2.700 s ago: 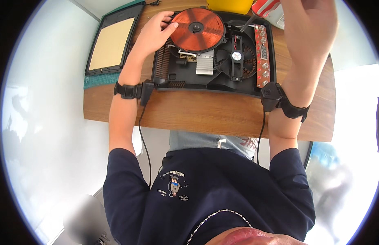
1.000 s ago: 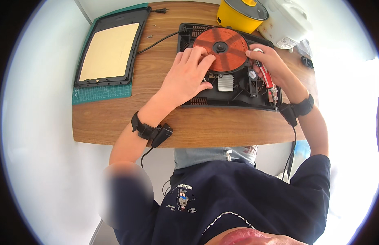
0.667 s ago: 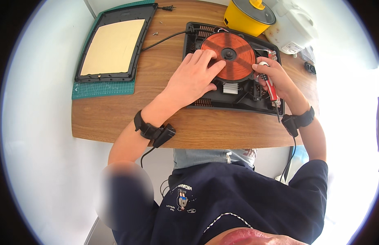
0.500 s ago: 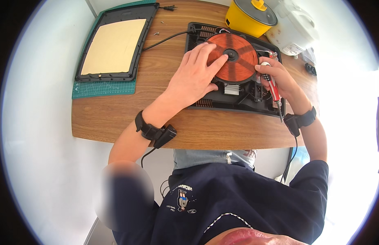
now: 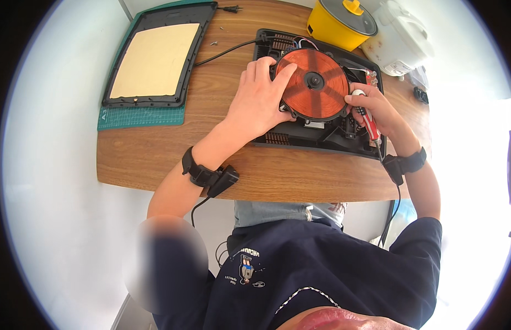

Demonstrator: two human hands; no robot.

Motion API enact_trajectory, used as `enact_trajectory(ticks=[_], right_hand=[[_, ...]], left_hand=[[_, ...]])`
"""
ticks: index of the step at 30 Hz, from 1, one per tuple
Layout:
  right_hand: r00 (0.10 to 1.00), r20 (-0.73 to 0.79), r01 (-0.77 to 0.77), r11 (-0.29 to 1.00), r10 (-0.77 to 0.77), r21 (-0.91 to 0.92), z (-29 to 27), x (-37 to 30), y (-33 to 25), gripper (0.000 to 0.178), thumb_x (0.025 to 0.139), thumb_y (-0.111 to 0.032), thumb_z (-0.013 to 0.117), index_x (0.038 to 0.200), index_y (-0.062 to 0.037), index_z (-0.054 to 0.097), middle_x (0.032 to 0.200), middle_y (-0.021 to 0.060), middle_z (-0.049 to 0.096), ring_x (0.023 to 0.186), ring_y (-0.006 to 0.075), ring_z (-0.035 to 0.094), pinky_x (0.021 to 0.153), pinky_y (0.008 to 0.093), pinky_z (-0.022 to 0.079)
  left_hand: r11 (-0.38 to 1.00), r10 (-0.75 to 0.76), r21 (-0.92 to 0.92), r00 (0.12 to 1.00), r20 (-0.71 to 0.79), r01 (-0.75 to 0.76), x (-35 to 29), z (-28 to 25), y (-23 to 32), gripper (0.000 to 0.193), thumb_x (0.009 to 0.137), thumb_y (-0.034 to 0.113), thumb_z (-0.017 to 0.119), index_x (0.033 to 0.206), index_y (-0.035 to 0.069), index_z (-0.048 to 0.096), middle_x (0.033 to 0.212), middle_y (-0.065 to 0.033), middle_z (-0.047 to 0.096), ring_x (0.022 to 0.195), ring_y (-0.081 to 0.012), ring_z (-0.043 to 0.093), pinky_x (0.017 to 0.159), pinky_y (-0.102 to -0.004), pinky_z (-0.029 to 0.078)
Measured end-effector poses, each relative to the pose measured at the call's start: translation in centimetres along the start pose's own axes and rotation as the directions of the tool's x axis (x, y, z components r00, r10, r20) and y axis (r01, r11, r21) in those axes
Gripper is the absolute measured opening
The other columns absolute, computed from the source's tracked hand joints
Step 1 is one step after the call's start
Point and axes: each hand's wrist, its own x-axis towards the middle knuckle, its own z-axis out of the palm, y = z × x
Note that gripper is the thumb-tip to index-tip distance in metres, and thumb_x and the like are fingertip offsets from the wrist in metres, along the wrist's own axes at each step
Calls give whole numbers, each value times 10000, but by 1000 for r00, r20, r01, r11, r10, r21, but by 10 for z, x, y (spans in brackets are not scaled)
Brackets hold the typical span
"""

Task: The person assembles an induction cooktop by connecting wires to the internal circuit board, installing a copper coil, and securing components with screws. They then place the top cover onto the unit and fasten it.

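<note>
- The copper-wound coil disc [image 5: 315, 81] sits over the black appliance housing [image 5: 306, 139], right of upper centre in the frame; its rim overlaps the silver heat sink [image 5: 314, 125] below it. Whether it bears on its mounts or is held slightly above them cannot be told.
- The left hand [image 5: 254, 102] is partly open, fingers spread round the disc's left side, with one fingertip on the copper face and the thumb by the lower-left rim.
- The right hand [image 5: 380, 108] is curled round a red-and-white screwdriver [image 5: 369, 123], whose shaft points toward the bottom of the frame; its thumb and a finger meet the disc's right rim.
- Done, judging by how things lie: the housing is open, and its dark cover panel [image 5: 192, 60] with a cream sheet [image 5: 156, 61] rests apart, over the green mat [image 5: 143, 117] at upper left.
- Wires [image 5: 306, 42] show near the disc's upper edge; where they end is too small to make out.
- Not done: the cover is off the housing, and the screwdriver engages no screw. Tiny loose pieces [image 5: 213, 43], perhaps screws, lie on the wooden surface [image 5: 156, 159] at upper left of centre.
</note>
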Motion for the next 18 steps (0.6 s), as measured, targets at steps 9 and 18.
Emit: enact_trajectory(ticks=[9, 18], right_hand=[[988, -149, -79, 963, 41, -257, 25, -13, -5, 169, 977, -203, 684, 898, -56, 658, 765, 6, 661, 575, 57, 575, 483, 228, 449], [972, -218, -137, 971, 94, -196, 35, -28, -8, 171, 970, -211, 703, 962, -48, 653, 796, 9, 664, 600, 70, 595, 491, 232, 460]], left_hand=[[994, 0, 105, 998, 60, -7, -3, -5, 4, 925, 589, 192, 966, 1391, 145, 508, 1285, -146, 422, 1212, -361, 475, 1036, -500, 415], [995, 53, 78, 997, 48, -57, -5, -5, 3, 905, 612, 172, 944, 1405, 142, 509, 1300, -151, 440, 1211, -355, 493, 1028, -499, 421]])
